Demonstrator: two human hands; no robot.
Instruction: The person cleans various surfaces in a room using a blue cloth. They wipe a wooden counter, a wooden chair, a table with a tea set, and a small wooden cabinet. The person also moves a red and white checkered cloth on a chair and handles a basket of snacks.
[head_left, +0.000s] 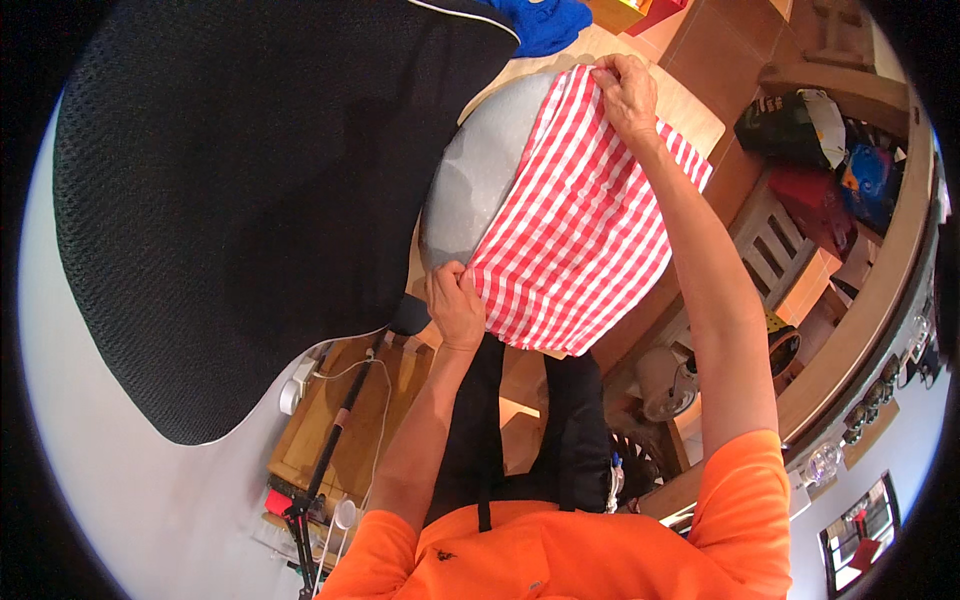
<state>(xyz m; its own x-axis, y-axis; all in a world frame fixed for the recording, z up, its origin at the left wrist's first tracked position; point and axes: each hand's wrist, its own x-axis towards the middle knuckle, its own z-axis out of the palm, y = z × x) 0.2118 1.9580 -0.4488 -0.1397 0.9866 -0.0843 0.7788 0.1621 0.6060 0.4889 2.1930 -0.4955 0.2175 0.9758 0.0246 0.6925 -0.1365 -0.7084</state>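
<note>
A red-and-white checked cloth covers the right part of a rounded grey cushion-like pad, whose bare left part sticks out past the cloth's edge. My left hand pinches that edge at its near corner, beside the lower end of the pad. At the far end my right hand grips the same edge, fingers bent over the cloth. The near part of the cloth hangs over my black trousers. How far the pad reaches under the cloth is hidden.
A large black mesh panel with pale piping fills the left, close to the pad. Under the far end lies a pale wooden surface, with a blue cloth beyond. Bags sit at the right. A wooden cabinet stands lower left.
</note>
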